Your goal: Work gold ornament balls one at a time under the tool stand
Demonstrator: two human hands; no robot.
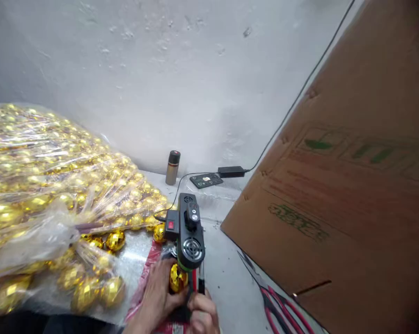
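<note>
A small black machine (190, 232) with round vents and a red switch stands in front of me. Just under its near end sits a shiny gold faceted ball (177, 279). My left hand (156, 291) is closed around the ball's left and near sides, thumb below it. To the right, my right hand (203, 311) is curled in a fist around a black lever handle (201, 284) beside the machine; its lower part is hidden by the fingers. A red printed plastic sheet (145, 278) lies beneath the left hand.
On the left bulges a large clear plastic bag (56, 185) full of gold balls, with several loose ones near it. Scissors (277, 301) lie at the right, beside a big cardboard box (334, 185). Behind are a bottle (172, 168), a phone (205, 180) and a corded power adapter (231, 172).
</note>
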